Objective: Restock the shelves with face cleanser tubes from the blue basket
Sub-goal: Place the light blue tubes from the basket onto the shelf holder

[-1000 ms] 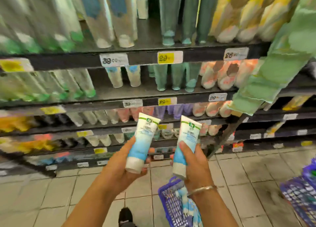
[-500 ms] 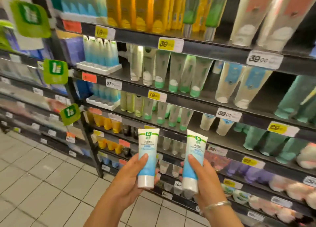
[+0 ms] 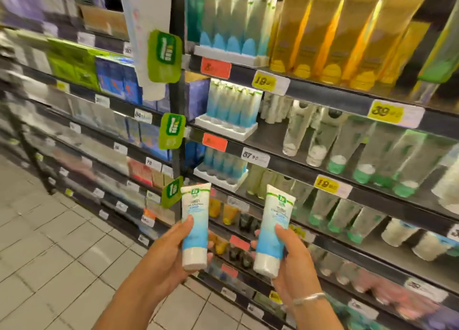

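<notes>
Each of my hands holds one white-and-blue face cleanser tube, cap down. My left hand (image 3: 171,257) grips the left tube (image 3: 195,226) and my right hand (image 3: 291,267), with a bracelet on its wrist, grips the right tube (image 3: 273,233). Both tubes are held up in front of the shelving. Matching blue-and-white tubes stand in white trays on the shelves: one row (image 3: 233,105) at mid height, another row (image 3: 223,161) just below it and a third (image 3: 228,24) on top. The blue basket is out of view.
Black shelves (image 3: 323,170) full of green, yellow and pale tubes run along the right. A second shelving bay (image 3: 99,131) with boxed goods stretches left. Green promo tags (image 3: 172,131) stick out from the upright between them. Tiled floor (image 3: 49,255) lies at lower left.
My view has swung left and up along the shelves; the basket seen a second ago has dropped out of sight. Both hands keep hold of their tubes.
</notes>
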Demonstrator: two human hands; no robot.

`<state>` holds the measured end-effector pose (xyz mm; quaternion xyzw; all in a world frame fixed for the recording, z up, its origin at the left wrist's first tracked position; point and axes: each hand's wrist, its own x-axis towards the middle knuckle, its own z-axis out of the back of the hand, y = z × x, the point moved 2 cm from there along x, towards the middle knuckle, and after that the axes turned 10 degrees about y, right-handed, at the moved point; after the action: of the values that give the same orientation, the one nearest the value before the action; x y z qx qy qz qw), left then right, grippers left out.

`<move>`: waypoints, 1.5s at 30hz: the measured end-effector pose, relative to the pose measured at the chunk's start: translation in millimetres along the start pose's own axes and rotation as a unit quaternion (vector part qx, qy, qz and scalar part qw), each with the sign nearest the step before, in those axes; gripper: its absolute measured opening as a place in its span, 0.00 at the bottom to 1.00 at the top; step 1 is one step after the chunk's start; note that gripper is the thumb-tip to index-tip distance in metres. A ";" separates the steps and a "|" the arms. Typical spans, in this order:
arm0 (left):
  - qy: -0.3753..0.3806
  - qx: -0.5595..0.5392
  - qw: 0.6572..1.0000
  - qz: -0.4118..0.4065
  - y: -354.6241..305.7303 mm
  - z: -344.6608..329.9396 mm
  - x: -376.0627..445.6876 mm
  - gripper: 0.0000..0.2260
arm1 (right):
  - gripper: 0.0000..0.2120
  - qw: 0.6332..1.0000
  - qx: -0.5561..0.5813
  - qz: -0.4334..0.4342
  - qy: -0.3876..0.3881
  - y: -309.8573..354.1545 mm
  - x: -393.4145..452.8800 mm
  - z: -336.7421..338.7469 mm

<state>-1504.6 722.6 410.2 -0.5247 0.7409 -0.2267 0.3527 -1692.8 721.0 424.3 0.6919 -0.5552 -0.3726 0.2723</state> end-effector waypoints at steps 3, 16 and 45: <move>0.011 -0.002 1.000 -0.008 -28.3 22.8 9.6 0.15 | 0.06 1.000 -0.017 0.004 0.005 -12.5 24.7 -29.8; 0.014 0.059 0.998 -0.020 -94.3 47.3 84.2 0.18 | 0.10 0.994 -0.043 0.051 0.084 13.6 174.6 -82.9; 0.094 0.080 0.989 -0.079 -189.6 50.7 183.7 0.19 | 0.17 0.887 -0.335 0.319 0.005 40.1 359.6 -207.6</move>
<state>-1385.8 486.5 458.9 -0.5281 0.7063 -0.3608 0.3033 -1507.7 354.7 498.5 0.3472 -0.5869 -0.4262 0.5944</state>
